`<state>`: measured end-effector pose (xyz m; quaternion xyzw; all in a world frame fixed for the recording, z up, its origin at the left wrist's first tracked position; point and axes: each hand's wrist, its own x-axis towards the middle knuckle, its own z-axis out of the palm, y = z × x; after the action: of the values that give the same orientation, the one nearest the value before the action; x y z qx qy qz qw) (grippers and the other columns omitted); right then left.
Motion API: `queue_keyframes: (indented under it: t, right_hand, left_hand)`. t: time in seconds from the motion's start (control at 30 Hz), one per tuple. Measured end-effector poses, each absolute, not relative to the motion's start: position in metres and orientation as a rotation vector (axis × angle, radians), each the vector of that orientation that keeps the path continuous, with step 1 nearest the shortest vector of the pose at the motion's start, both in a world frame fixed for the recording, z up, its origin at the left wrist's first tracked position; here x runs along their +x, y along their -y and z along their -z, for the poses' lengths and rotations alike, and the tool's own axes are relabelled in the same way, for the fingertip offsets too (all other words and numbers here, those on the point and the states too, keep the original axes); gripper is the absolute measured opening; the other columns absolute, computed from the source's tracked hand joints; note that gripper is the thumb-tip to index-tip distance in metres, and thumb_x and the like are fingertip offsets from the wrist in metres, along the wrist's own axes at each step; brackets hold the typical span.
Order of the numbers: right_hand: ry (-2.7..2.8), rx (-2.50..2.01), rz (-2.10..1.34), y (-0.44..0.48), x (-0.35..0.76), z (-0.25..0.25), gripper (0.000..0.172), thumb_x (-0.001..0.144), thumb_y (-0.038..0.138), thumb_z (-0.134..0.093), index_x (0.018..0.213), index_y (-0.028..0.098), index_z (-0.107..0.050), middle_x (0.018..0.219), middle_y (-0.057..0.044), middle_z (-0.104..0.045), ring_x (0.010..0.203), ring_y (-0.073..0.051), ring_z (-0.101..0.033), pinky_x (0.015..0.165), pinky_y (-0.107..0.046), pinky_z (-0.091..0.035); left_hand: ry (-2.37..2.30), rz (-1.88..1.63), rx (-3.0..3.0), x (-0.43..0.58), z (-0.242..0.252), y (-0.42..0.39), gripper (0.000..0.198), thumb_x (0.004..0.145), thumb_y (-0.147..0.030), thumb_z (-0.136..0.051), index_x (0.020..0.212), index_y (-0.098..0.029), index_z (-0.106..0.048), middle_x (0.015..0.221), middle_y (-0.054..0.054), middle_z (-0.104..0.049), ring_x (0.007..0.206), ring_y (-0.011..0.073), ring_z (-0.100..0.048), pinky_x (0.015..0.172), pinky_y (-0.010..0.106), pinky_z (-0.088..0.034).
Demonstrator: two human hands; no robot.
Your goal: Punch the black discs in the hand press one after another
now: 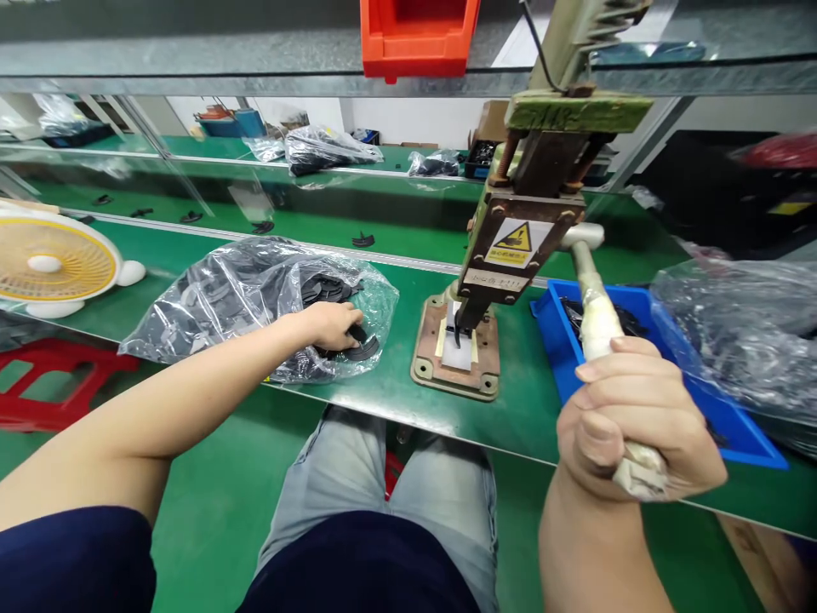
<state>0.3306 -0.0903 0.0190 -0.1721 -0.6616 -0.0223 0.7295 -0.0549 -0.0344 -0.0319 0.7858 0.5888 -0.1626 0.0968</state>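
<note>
My left hand (333, 326) reaches into the mouth of a clear plastic bag (210, 298) full of black curved plastic parts. Its fingers are curled on one black curved part (365, 347). On the right, my right hand (629, 413) is wrapped round the tape-covered lever (597, 319) of a hand press (511, 247). The press stands upright between my hands, a yellow warning label on its front. Beneath its ram, a small black part (457, 330) sits on a light plate (457, 354) on the press base (425, 362).
A blue bin (555, 362) with black parts stands right of the press, a filled plastic bag (753, 332) beside it. At the left is a fan (54, 255). An orange bin (418, 47) sits on the shelf above. Several black parts lie along the strip behind the bench.
</note>
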Motion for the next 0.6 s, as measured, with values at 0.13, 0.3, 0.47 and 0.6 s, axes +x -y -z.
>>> queue_keyframes:
  t: [0.13,0.3,0.47,0.6]
  right_hand:
    - [1.473,-0.371,0.041,0.091,0.332,-0.02,0.032,0.08,0.03,-0.075,0.06,0.022,-0.051,0.056,0.006,-0.06,0.059,-0.017,-0.064,0.083,-0.053,-0.056]
    - [1.46,-0.367,0.051,0.092,0.33,-0.019,0.036,0.083,0.033,-0.075,0.059,0.022,-0.05,0.055,0.005,-0.059,0.061,-0.017,-0.064,0.083,-0.052,-0.056]
    - [1.446,-0.451,0.039,0.095,0.328,-0.019,0.04,0.087,0.041,-0.073,0.059,0.024,-0.049,0.056,0.006,-0.059,0.062,-0.016,-0.065,0.086,-0.053,-0.058]
    - [1.462,-0.453,0.032,0.097,0.329,-0.02,0.04,0.086,0.04,-0.074,0.059,0.023,-0.05,0.056,0.006,-0.059,0.062,-0.017,-0.065,0.085,-0.054,-0.057]
  left_hand:
    - [-1.753,0.415,2.374,-0.058,0.038,0.028,0.047,0.084,-0.051,-0.069,0.121,-0.021,-0.07,0.122,0.014,-0.071,0.118,0.0332,-0.065,0.1,0.04,-0.048]
    - [-1.702,0.398,2.274,-0.064,0.047,0.022,0.034,0.084,-0.044,-0.067,0.11,-0.022,-0.066,0.11,0.009,-0.074,0.1,0.027,-0.069,0.084,0.034,-0.05]
    - [-1.762,0.286,2.314,-0.067,0.053,0.016,0.021,0.092,-0.037,-0.058,0.102,-0.021,-0.069,0.111,0.01,-0.073,0.1,0.0256,-0.07,0.086,0.033,-0.051]
    - [-1.82,0.192,2.319,-0.076,0.045,0.015,0.029,0.094,-0.038,-0.058,0.114,-0.02,-0.068,0.116,0.01,-0.072,0.106,0.0255,-0.069,0.092,0.032,-0.05]
